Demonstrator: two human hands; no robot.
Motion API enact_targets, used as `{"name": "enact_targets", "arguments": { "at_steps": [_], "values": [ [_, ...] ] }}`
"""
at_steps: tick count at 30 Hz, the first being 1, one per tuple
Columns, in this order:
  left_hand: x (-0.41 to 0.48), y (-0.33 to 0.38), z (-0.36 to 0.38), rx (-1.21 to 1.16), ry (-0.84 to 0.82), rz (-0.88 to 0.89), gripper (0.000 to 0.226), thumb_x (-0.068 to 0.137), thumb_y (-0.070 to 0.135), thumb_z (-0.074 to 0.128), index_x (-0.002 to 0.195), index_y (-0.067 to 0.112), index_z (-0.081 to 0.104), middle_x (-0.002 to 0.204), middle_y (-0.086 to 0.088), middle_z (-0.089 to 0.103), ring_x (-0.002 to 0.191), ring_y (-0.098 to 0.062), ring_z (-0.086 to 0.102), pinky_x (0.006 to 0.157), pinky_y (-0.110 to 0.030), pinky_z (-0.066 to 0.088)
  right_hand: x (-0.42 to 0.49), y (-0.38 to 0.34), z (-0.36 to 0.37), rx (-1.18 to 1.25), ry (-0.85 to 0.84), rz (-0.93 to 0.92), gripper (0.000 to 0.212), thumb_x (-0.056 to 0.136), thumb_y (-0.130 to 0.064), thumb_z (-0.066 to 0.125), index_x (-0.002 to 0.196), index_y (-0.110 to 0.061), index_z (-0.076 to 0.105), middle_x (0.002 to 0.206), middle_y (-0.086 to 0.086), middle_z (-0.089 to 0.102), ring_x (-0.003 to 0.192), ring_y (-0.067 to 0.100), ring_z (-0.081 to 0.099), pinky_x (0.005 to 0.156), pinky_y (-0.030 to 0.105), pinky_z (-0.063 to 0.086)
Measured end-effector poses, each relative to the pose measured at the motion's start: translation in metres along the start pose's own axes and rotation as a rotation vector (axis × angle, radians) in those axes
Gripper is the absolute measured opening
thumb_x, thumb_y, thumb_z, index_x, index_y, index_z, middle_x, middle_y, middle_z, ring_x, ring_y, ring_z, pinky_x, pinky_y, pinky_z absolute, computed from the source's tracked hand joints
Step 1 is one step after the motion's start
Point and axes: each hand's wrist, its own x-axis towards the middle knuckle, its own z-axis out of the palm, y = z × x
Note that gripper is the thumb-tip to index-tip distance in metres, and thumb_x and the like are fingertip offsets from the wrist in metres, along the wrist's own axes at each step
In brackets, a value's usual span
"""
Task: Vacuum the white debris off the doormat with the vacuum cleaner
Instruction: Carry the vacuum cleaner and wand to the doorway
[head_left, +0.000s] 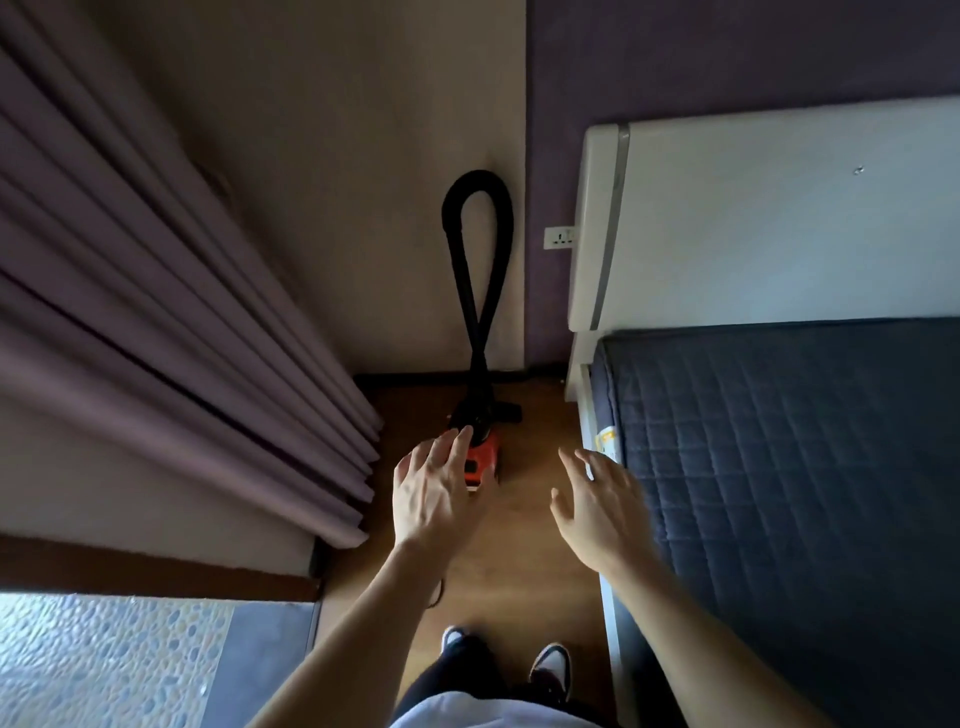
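Observation:
An orange and black vacuum cleaner (482, 457) stands on the wooden floor in the room's corner. Its black hose (475, 249) rises in a tall loop against the wall. My left hand (431, 491) reaches forward with fingers spread, in front of the vacuum's near side and partly covering it; contact cannot be made out. My right hand (600, 506) is stretched out to the right of the vacuum, fingers straight, holding nothing. No doormat or white debris is in view.
Purple curtains (171, 312) hang on the left. A bed with a dark quilted mattress (779, 467) and white headboard (753, 208) fills the right. A wall socket (560, 238) sits beside the headboard. A narrow strip of wooden floor (524, 545) runs between. Pebbled flooring (93, 660) lies lower left.

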Motion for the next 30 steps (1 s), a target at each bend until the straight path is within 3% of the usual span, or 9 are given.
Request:
{"name": "enact_targets", "arguments": {
  "at_steps": [9, 14, 25, 30],
  "values": [
    [0.085, -0.010, 0.025, -0.032, -0.047, -0.067, 0.064, 0.087, 0.062, 0.038, 0.142, 0.031, 0.045, 0.141, 0.009, 0.052, 0.128, -0.020, 0.048, 0.104, -0.042, 0.041, 0.085, 0.008, 0.027, -0.007, -0.127, -0.008, 0.053, 0.086, -0.034, 0.071, 0.135, -0.017, 0.062, 0.128, 0.008, 0.067, 0.118, 0.028, 0.065, 0.102, 0.047, 0.052],
    [0.158, -0.023, 0.040, -0.090, -0.043, -0.110, 0.057, 0.089, 0.055, 0.051, 0.141, 0.030, 0.047, 0.139, 0.007, 0.054, 0.127, -0.022, 0.049, 0.102, -0.042, 0.042, 0.165, 0.011, 0.033, -0.063, -0.142, -0.028, 0.055, 0.080, -0.031, 0.080, 0.130, -0.015, 0.066, 0.125, 0.009, 0.069, 0.113, 0.028, 0.068, 0.097, 0.048, 0.055],
    [0.281, -0.075, 0.047, -0.030, -0.050, -0.156, 0.063, 0.090, 0.061, 0.030, 0.143, 0.030, 0.046, 0.142, 0.004, 0.052, 0.130, -0.020, 0.048, 0.104, -0.038, 0.039, 0.338, -0.035, 0.044, -0.150, -0.183, -0.270, 0.051, 0.083, -0.033, 0.073, 0.129, -0.013, 0.065, 0.121, 0.008, 0.067, 0.110, 0.028, 0.065, 0.095, 0.047, 0.055],
    [0.295, -0.092, 0.051, -0.046, -0.045, -0.258, 0.058, 0.093, 0.059, 0.041, 0.144, 0.031, 0.043, 0.144, 0.005, 0.050, 0.132, -0.020, 0.046, 0.106, -0.038, 0.037, 0.370, -0.052, 0.060, -0.142, -0.246, -0.360, 0.053, 0.085, -0.034, 0.072, 0.133, -0.014, 0.064, 0.126, 0.009, 0.066, 0.114, 0.029, 0.063, 0.097, 0.047, 0.053]
  ]
}}
